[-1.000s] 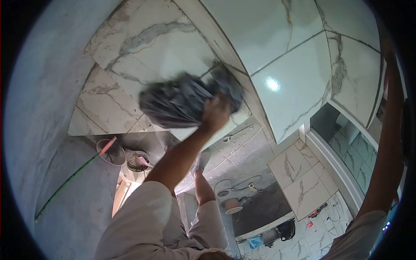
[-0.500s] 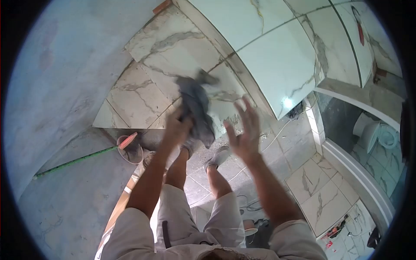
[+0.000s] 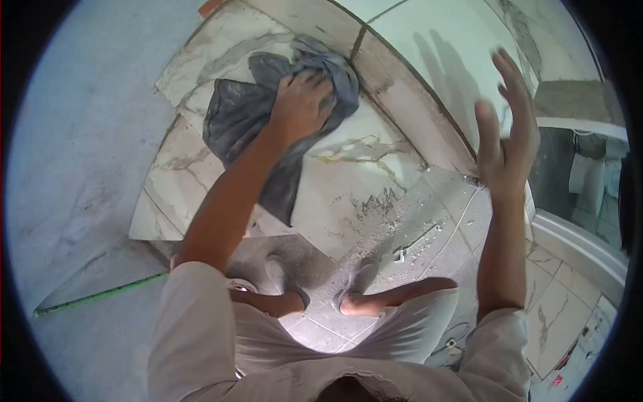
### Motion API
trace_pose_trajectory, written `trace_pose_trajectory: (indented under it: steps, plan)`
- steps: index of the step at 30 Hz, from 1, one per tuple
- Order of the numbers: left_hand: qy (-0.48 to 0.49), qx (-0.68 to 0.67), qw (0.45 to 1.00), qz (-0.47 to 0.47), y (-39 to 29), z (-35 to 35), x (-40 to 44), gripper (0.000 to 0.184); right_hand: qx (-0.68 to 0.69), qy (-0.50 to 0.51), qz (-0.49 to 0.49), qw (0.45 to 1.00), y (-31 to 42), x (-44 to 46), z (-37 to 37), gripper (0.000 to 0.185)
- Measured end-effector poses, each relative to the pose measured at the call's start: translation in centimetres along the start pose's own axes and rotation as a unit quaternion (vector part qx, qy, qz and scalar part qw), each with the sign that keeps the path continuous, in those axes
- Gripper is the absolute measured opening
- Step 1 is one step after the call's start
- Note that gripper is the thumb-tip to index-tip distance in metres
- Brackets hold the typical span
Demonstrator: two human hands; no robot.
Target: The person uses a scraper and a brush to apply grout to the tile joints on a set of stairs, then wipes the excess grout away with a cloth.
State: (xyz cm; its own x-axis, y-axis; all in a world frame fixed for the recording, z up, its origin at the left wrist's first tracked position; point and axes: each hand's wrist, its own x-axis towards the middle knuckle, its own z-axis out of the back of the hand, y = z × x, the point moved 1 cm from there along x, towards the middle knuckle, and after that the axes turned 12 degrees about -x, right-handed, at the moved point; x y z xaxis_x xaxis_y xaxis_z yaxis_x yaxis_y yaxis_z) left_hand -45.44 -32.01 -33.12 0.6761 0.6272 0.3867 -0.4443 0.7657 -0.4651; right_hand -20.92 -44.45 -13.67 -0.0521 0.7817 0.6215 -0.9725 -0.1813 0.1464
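A dark grey cloth [image 3: 234, 119] lies bunched and spread over white marble-patterned tiles [image 3: 345, 191]. My left hand [image 3: 301, 106] presses down on its bunched upper part, fingers curled into the fabric. One long corner of the cloth hangs toward the tiles' near edge. My right hand [image 3: 508, 144] is raised at the right, empty, with thumb and fingers apart. Its shadow falls on the pale tiled surface [image 3: 442, 60] behind it; whether the hand touches that surface I cannot tell.
Crumbs of rubble and a small metal tool [image 3: 400, 254] lie on the grey floor near my feet. A thin white cable [image 3: 445, 244] crosses the floor. At the left, a green pole [image 3: 100, 295] rests on the ground. A doorway with a toilet [image 3: 589, 184] stands at the right.
My left hand has brought the cloth from mid-air down onto the tiles, further forward. My right hand has moved right and up. My body has bent lower, closer to the tiles.
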Motion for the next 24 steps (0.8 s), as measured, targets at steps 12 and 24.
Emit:
trace_pose_trajectory:
  steps: [12, 24]
  plan:
    - [0.088, 0.007, 0.996, -0.009, -0.3, 1.5, -3.1, 0.052, -0.186, 0.174, -0.005, 0.967, -2.5, -1.3, -3.2, 0.083]
    - [0.219, -0.008, 0.975, -0.031, 0.6, 9.4, -10.5, 0.050, -0.173, 0.155, -0.046, 0.972, -1.9, -1.3, -2.7, 0.087]
